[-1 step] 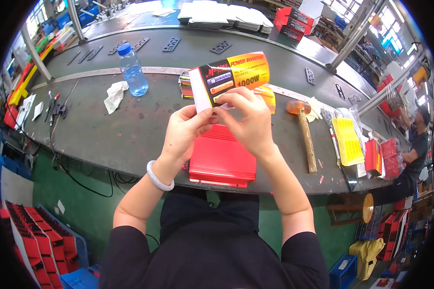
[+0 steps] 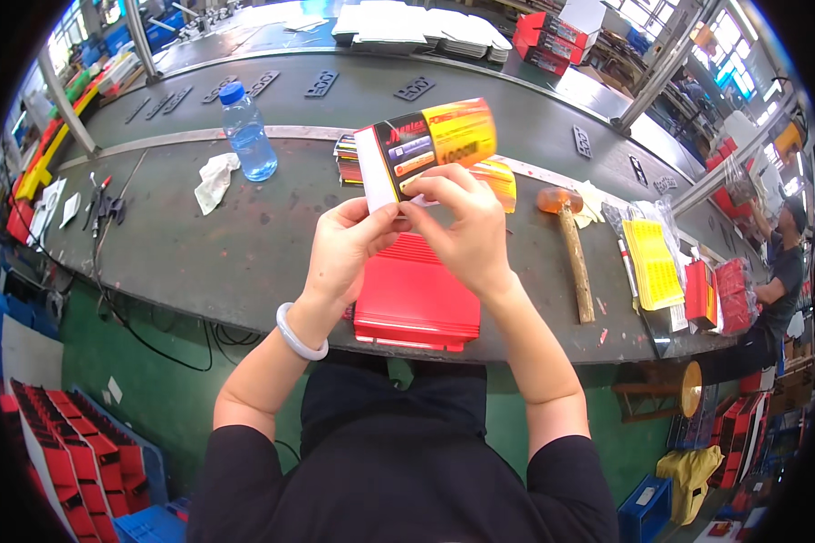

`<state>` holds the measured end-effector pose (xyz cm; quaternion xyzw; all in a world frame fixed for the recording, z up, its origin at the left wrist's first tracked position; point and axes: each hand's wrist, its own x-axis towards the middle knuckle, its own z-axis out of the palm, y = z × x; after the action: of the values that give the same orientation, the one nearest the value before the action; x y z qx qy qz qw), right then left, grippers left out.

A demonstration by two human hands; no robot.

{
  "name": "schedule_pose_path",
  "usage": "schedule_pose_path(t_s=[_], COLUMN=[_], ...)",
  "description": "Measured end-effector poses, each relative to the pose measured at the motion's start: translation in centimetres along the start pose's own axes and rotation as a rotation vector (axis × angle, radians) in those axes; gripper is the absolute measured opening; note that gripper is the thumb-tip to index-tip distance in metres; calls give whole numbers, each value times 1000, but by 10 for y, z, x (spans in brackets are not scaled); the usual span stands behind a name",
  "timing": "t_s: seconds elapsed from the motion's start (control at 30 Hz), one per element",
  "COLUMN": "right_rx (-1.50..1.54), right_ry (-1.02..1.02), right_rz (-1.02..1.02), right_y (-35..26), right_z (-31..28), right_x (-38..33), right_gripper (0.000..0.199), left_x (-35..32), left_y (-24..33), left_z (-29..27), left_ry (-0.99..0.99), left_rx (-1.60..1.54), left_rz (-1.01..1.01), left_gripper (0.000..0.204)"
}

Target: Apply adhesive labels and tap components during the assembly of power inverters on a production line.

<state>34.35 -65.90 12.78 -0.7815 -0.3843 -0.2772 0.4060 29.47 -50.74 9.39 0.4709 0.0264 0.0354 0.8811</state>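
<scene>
A black and yellow printed sticker label [image 2: 457,136] with a white edge is held up over the bench, its far right end curled and blurred. My left hand [image 2: 344,249] pinches the lower corner of its white edge between thumb and fingers. Beside it, my right hand [image 2: 462,222] is closed at the same lower edge, fingertips against the label and almost touching the left thumb. Below both hands lies a red ribbed metal case [image 2: 417,312], partly covered by them. A stack of similar labels [image 2: 501,185] shows behind the hands.
A water bottle [image 2: 249,136] and a crumpled tissue [image 2: 215,181] are at left, with cutting pliers [image 2: 97,208] farther left. To the right lie a mallet [image 2: 572,244], a yellow sheet [image 2: 652,262] and a small red box [image 2: 700,294]. A conveyor belt [image 2: 371,86] carries dark plates; another person [image 2: 779,262] works at far right.
The label's free right end has shifted slightly left and curled more, and is now blurred. Both hands keep nearly the same place and hold.
</scene>
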Motion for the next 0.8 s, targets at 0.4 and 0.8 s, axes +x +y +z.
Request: schedule_pose_path(t_s=[0.4,0.8], right_rx=[97,98], right_ry=[7,44], right_rz=[73,94], right_y=[-3,0], right_z=[7,11], right_x=[-16,-23], right_gripper=[12,11], left_x=[-7,-6], left_y=[-7,-10], left_z=[0,1], left_ry=[-52,-20], left_rx=[240,379], left_rz=[303,332], left_gripper=[17,14])
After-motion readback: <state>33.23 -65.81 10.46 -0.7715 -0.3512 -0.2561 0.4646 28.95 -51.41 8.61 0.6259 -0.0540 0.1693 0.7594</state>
